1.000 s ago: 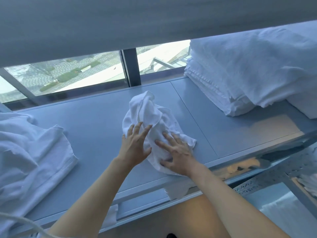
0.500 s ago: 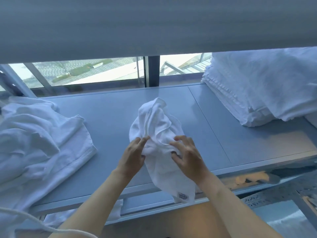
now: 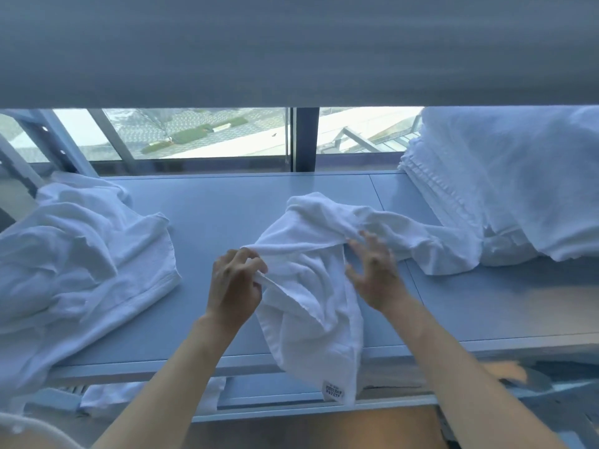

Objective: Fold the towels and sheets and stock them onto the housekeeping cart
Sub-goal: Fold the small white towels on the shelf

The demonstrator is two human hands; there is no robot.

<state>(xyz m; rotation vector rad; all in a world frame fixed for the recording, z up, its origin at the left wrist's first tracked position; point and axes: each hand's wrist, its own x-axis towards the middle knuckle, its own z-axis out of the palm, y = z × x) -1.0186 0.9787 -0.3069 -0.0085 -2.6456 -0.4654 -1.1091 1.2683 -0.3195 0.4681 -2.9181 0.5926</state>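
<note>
White towel (image 3: 311,286) has opened out across the table (image 3: 210,205) since a second ago. Left hand (image 3: 235,283) pinches its edge; right hand (image 3: 372,270), fingers spread, grips nothing. Folding not begun.

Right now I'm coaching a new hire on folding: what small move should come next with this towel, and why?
Probably find a second corner with the right hand and spread it flat. The small towel lies bunched on the shelf top, one end hanging over the front edge; only the left hand pinches an edge.
</note>
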